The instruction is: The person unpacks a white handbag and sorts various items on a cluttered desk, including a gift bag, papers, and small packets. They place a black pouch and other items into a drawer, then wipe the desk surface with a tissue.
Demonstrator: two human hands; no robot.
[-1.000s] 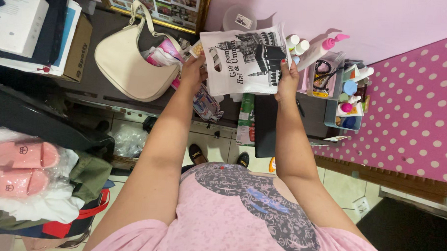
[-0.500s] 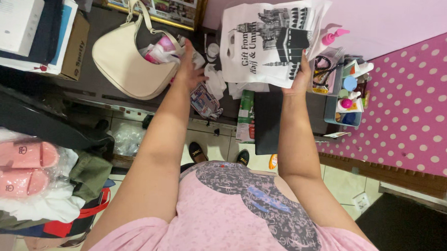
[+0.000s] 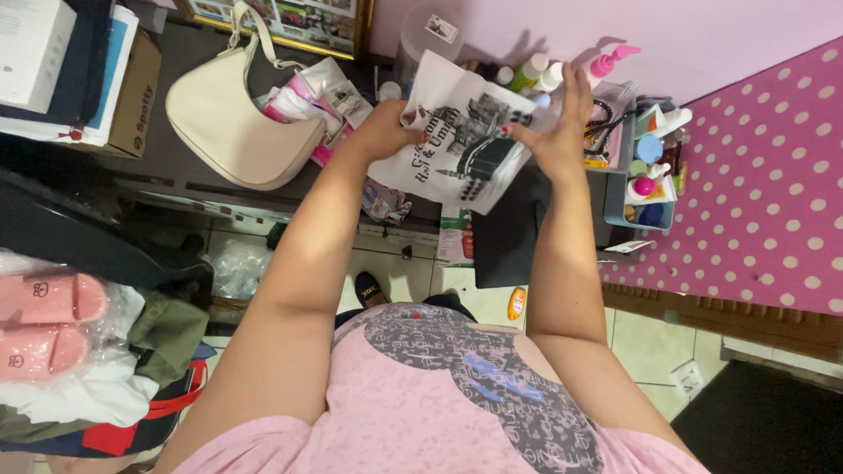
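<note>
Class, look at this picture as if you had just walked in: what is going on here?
A person in a pink shirt holds a white printed plastic bag in both hands above a cluttered dark desk. The left hand grips its left edge; the right hand holds its right side. A cream handbag lies on the desk to the left.

Cream handbag point(image 3: 234, 118) on the dark shelf point(image 3: 177, 158) — pink slippers point(image 3: 31, 321) lower left.

Probably a home bedroom: cream handbag point(image 3: 234, 118), toiletry bottles point(image 3: 603, 64), pink slippers point(image 3: 28, 321).
</note>
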